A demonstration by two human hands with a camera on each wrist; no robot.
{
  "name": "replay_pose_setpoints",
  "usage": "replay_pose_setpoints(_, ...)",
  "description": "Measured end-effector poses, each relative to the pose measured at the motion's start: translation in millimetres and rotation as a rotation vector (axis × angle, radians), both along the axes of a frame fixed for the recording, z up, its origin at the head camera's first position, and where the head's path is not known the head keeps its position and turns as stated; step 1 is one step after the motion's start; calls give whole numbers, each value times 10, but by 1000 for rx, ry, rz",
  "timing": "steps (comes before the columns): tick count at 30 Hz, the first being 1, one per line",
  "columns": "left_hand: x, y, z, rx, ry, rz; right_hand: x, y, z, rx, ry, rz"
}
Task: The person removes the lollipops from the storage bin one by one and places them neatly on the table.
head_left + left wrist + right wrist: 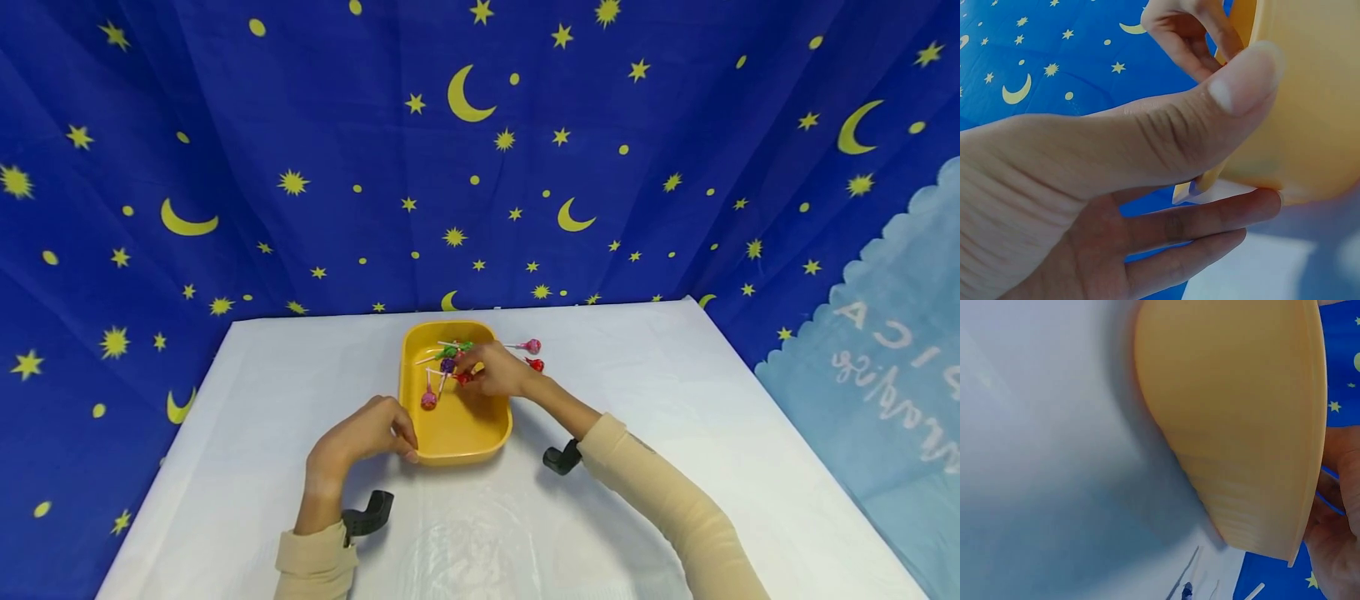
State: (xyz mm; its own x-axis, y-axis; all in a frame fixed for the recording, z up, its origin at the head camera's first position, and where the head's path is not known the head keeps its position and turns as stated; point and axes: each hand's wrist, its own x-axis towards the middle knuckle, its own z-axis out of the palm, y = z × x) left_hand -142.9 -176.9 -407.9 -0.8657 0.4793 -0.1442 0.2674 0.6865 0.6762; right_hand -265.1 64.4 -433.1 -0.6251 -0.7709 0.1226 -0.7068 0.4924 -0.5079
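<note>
A yellow plastic tray (456,437) stands on the white table with several wrapped lollipops inside. My left hand (363,433) holds the tray's near left corner, its thumb (1247,81) over the wall and fingers around the outside. Reaching over the tray's right side, my right hand (497,371) pinches a red lollipop (463,379) at its candy end. Close by lie a purple lollipop (447,366), a green lollipop (448,352) and a pink lollipop (428,400). In the right wrist view the tray's outer wall hides the right fingertips.
Beyond the tray's right rim, another pink lollipop (532,346) and another red lollipop (535,364) lie on the table (600,367). A blue curtain (337,150) with yellow moons and stars hangs behind, and a light-blue cloth (892,358) hangs at the right.
</note>
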Motion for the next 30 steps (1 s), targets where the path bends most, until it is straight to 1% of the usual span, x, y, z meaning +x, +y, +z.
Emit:
replay_pose_setpoints(4,-1,8,-6,0,8,-7,54,52,10,-37,-25,-6)
replay_pose_setpoints(10,5,23,-4,-5,8,-11,132,150,49,-83,-12,-20)
replay_pose_setpoints(16,16,24,24,-23,17,0,218,301,120,-122,0,-58)
replay_pose_setpoints(21,14,32,31,-34,22,4,260,433,120,-126,14,-70)
replay_pose_setpoints(27,21,52,33,-38,22,13,342,582,138,-187,54,-75)
replay_pose_setpoints(30,19,55,25,-37,18,24,389,670,159,-197,40,-99)
